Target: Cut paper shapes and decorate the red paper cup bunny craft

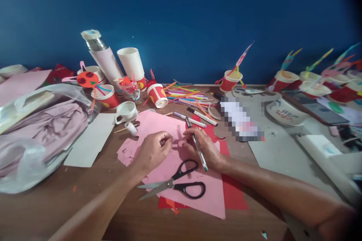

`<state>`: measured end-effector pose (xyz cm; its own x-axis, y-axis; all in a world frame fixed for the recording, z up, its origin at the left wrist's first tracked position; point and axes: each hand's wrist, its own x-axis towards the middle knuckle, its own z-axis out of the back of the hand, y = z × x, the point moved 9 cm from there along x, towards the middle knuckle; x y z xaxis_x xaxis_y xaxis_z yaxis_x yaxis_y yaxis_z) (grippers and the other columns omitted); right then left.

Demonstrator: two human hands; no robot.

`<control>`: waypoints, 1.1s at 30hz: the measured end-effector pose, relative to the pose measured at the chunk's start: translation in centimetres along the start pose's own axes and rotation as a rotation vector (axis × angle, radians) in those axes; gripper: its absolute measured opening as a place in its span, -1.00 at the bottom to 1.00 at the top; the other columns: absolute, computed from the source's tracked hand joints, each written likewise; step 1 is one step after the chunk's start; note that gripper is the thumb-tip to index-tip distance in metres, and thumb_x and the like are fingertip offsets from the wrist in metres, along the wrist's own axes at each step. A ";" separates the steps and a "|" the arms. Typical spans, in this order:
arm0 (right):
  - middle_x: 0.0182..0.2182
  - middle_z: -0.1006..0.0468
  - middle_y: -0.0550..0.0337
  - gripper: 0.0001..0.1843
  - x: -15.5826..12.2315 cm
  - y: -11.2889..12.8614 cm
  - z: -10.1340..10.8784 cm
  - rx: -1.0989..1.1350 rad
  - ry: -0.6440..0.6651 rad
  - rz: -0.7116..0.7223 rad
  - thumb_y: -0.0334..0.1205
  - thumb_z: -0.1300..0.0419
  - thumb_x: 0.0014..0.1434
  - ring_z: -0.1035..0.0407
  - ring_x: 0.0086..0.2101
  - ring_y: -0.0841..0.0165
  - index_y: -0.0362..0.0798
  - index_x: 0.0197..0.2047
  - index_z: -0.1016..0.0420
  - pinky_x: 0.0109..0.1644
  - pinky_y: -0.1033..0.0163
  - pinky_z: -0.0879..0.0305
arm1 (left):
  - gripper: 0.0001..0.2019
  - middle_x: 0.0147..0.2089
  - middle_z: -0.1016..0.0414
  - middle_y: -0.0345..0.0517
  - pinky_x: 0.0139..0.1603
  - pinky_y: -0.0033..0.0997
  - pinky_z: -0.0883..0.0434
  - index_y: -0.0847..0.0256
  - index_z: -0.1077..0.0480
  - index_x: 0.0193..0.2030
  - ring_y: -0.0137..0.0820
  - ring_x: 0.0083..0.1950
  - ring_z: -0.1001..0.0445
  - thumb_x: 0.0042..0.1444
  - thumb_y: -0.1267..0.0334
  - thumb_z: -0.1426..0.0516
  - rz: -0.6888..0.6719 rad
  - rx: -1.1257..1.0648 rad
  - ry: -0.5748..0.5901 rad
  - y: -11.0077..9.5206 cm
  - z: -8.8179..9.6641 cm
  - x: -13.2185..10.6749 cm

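My left hand (152,151) rests on a pink paper sheet (172,165), its fingers pinched on something small and dark that I cannot make out. My right hand (205,147) is closed around a pen (197,145), whose tip points toward the small pink cut-out between both hands. Black-handled scissors (177,184) lie partly spread on the pink sheet just below my hands. A red paper sheet (233,192) lies under the pink one.
Marker pens (195,118) and coloured paper strips (183,96) lie behind my hands. Red paper cups (157,95), a stack of white cups (131,62), a flask (103,56), a white cup (126,112) and a plastic bag with cloth (36,128) stand left. Decorated cups (311,83) line the right.
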<state>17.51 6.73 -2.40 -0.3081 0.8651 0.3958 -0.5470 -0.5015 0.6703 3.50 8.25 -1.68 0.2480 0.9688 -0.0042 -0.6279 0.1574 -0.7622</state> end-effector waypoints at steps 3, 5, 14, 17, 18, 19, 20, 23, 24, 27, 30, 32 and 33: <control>-0.39 -0.46 0.25 -0.67 -0.1 -0.1 0.0 -0.014 -0.013 0.007 -0.36 -0.16 0.10 -0.36 -0.35 0.34 0.04 -0.08 -0.20 -0.19 0.18 -0.23 | -0.82 -0.37 -0.52 -0.14 -0.31 -0.47 -0.34 0.22 -0.45 -0.34 -0.39 -0.34 -0.45 0.07 0.34 -0.02 -0.020 -0.036 0.023 -0.2 -0.4 0.0; -0.38 -0.46 0.24 -0.67 -0.1 -0.1 0.0 -0.020 -0.015 0.004 -0.36 -0.17 0.10 -0.36 -0.35 0.34 0.04 -0.08 -0.20 -0.21 0.19 -0.24 | -0.82 -0.33 -0.54 -0.12 -0.28 -0.46 -0.36 0.23 -0.46 -0.30 -0.38 -0.31 -0.46 0.07 0.34 -0.02 -0.025 -0.092 0.047 -0.3 -0.9 -0.1; -0.38 -0.45 0.19 -0.75 0.1 0.3 -0.3 -0.033 0.010 0.009 -0.29 -0.14 0.13 -0.35 -0.36 0.32 0.00 -0.11 -0.21 -0.26 0.21 -0.27 | -0.88 -0.39 -0.47 -0.11 -0.34 -0.49 -0.35 0.27 -0.44 -0.37 -0.42 -0.36 -0.41 0.07 0.32 -0.08 -0.119 -0.126 -0.013 -0.7 -1.1 -0.9; -0.38 -0.44 0.19 -0.76 0.1 0.3 -0.5 -0.024 0.021 0.016 -0.28 -0.14 0.14 -0.36 -0.35 0.32 0.00 -0.11 -0.21 -0.27 0.22 -0.28 | -0.89 -0.43 -0.44 -0.14 -0.35 -0.50 -0.33 0.27 -0.41 -0.42 -0.45 -0.40 -0.38 0.06 0.36 -0.08 -0.150 -0.078 -0.024 -0.8 -1.1 -1.1; -0.39 -0.44 0.19 -0.76 0.1 0.3 -0.5 -0.022 0.022 0.017 -0.29 -0.14 0.14 -0.36 -0.36 0.32 0.00 -0.11 -0.21 -0.27 0.22 -0.28 | -0.89 -0.45 -0.43 -0.15 -0.36 -0.50 -0.32 0.27 -0.40 -0.44 -0.46 -0.42 -0.37 0.06 0.36 -0.08 -0.151 -0.066 -0.024 -0.8 -1.1 -1.1; -0.39 -0.45 0.20 -0.76 0.1 0.3 -0.6 -0.019 0.024 0.017 -0.29 -0.14 0.13 -0.36 -0.36 0.32 0.01 -0.12 -0.22 -0.27 0.22 -0.29 | -0.89 -0.46 -0.42 -0.15 -0.37 -0.51 -0.31 0.27 -0.39 -0.45 -0.47 -0.43 -0.36 0.06 0.36 -0.08 -0.149 -0.054 -0.028 -0.8 -1.0 -1.2; -0.39 -0.45 0.20 -0.76 0.1 0.4 -0.6 -0.016 0.023 0.016 -0.30 -0.14 0.13 -0.36 -0.36 0.32 0.01 -0.12 -0.22 -0.28 0.22 -0.29 | -0.89 -0.47 -0.42 -0.16 -0.38 -0.51 -0.31 0.26 -0.38 -0.46 -0.47 -0.44 -0.35 0.05 0.37 -0.08 -0.145 -0.042 -0.035 -0.7 -0.9 -1.2; -0.42 -0.44 0.22 -0.79 0.2 0.4 -0.5 -0.012 -0.005 0.017 -0.30 -0.13 0.13 -0.36 -0.38 0.33 0.00 -0.15 -0.23 -0.29 0.23 -0.29 | -0.89 -0.49 -0.41 -0.17 -0.39 -0.51 -0.30 0.25 -0.37 -0.47 -0.47 -0.46 -0.34 0.04 0.36 -0.08 -0.122 -0.031 -0.068 -0.6 -0.6 -1.3; -0.43 -0.44 0.22 -0.80 0.2 0.4 -0.5 -0.015 -0.016 0.019 -0.31 -0.13 0.13 -0.36 -0.39 0.34 0.00 -0.16 -0.23 -0.29 0.23 -0.29 | -0.89 -0.49 -0.41 -0.17 -0.40 -0.51 -0.30 0.25 -0.37 -0.47 -0.47 -0.46 -0.34 0.05 0.35 -0.08 -0.114 -0.036 -0.077 -0.5 -0.5 -1.3; -0.43 -0.44 0.23 -0.78 0.2 0.5 -0.4 -0.009 -0.038 0.037 -0.34 -0.13 0.12 -0.37 -0.39 0.34 0.01 -0.15 -0.23 -0.28 0.22 -0.29 | -0.87 -0.47 -0.42 -0.15 -0.39 -0.51 -0.31 0.25 -0.39 -0.46 -0.46 -0.45 -0.36 0.05 0.34 -0.07 -0.102 -0.066 -0.088 -0.4 -0.2 -1.3; -0.37 -0.46 0.21 -0.76 0.1 0.7 -0.2 0.029 -0.051 0.061 -0.36 -0.12 0.12 -0.39 -0.35 0.33 0.02 -0.13 -0.21 -0.23 0.21 -0.30 | -0.87 -0.44 -0.44 -0.13 -0.39 -0.51 -0.31 0.25 -0.40 -0.44 -0.45 -0.42 -0.38 0.05 0.35 -0.05 -0.088 -0.096 -0.092 -0.2 0.1 -1.3; -0.36 -0.47 0.20 -0.78 0.1 0.7 0.0 0.043 -0.056 0.062 -0.36 -0.12 0.13 -0.40 -0.34 0.34 0.01 -0.14 -0.22 -0.21 0.20 -0.29 | -0.87 -0.43 -0.44 -0.14 -0.39 -0.51 -0.31 0.25 -0.40 -0.44 -0.45 -0.42 -0.38 0.05 0.36 -0.05 -0.080 -0.096 -0.097 -0.1 0.4 -1.2; -0.36 -0.48 0.20 -0.79 0.1 0.7 0.1 0.041 -0.054 0.062 -0.36 -0.12 0.14 -0.40 -0.34 0.34 0.00 -0.15 -0.22 -0.20 0.20 -0.29 | -0.87 -0.44 -0.44 -0.14 -0.39 -0.51 -0.31 0.25 -0.40 -0.44 -0.45 -0.42 -0.38 0.05 0.36 -0.05 -0.080 -0.091 -0.101 -0.1 0.5 -1.2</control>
<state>17.15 6.49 -1.82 -0.2971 0.8313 0.4697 -0.4960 -0.5547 0.6681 2.88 7.14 -1.29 0.2163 0.9689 0.1199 -0.5387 0.2209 -0.8131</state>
